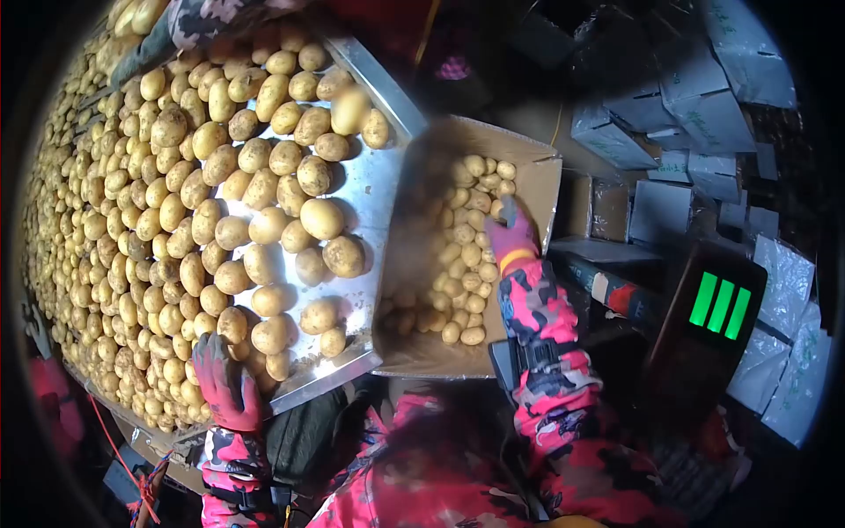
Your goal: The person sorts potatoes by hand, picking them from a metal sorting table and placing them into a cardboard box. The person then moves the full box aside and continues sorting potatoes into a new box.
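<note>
My left hand point(226, 384), in a pink and grey work glove, rests at the near edge of a metal sorting table point(374, 202). Its fingers are stretched out against the potatoes point(268, 224) there, and no potato shows inside its grasp. In a pink glove with a yellow cuff, my right hand point(513, 236) reaches into an open cardboard box point(532, 163). Its fingers are apart and lie over the right side of the smaller potatoes point(462, 255) in the box. Dark blur covers the box's left part.
Another person's gloved hand and camouflage sleeve point(189, 26) reach over the table's far side. At the left edge is another pink sleeve point(55, 400). Stacked white cartons point(704, 106) fill the right side. A dark device with green lit bars point(720, 304) stands near my right arm.
</note>
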`<state>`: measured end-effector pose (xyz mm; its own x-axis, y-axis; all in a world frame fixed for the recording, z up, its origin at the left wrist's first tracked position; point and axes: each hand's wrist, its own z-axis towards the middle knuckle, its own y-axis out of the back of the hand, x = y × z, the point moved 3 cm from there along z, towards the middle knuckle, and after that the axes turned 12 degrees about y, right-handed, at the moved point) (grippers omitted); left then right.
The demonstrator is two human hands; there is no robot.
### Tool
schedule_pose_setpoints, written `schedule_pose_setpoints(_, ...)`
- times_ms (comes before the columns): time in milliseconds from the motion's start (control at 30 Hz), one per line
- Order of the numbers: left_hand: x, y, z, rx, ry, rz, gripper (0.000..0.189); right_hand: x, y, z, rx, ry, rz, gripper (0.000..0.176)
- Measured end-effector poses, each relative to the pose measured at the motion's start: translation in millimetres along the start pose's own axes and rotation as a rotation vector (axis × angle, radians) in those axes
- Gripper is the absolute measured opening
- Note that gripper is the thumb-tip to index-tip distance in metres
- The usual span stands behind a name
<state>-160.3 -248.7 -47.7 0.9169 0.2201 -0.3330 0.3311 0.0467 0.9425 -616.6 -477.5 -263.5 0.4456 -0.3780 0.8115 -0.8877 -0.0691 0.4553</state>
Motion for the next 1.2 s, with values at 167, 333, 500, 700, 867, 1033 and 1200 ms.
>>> schedule_pose_setpoints(167,2,-2,0,0.0,-0.024,-0.004,0.059,47,-38,68,0.011,0.138,-0.713,0.064)
schedule_pose_setpoints(333,3,-1,-3,0.026,0.009,0.015,0.067,59,-29,68,-0.098,0.082,-0.104,0.062)
schedule_pose_setpoints(500,-5,6,1,-0.036,-0.039,0.002,0.062,12,22,-48,-0.181,-0.216,0.502,0.041)
schedule_pose_setpoints(700,-168,-18,12,0.477,-0.379,-0.545,0.074,114,3,-225,0.792,-0.43,0.378,0.05)
schedule_pose_setpoints(867,-164,-78,-17,0.692,-0.228,-0.695,0.062,124,25,-176,0.833,-0.072,-0.099,0.046)
schedule_pose_setpoints(1033,-127,-82,-48,0.932,0.024,-0.623,0.056,11,-21,-47,0.362,-0.167,-0.932,0.065)
schedule_pose_setpoints(1200,-95,-92,-68,0.794,0.122,-0.675,0.053,-43,-42,-19,0.401,-0.164,-1.046,0.065)
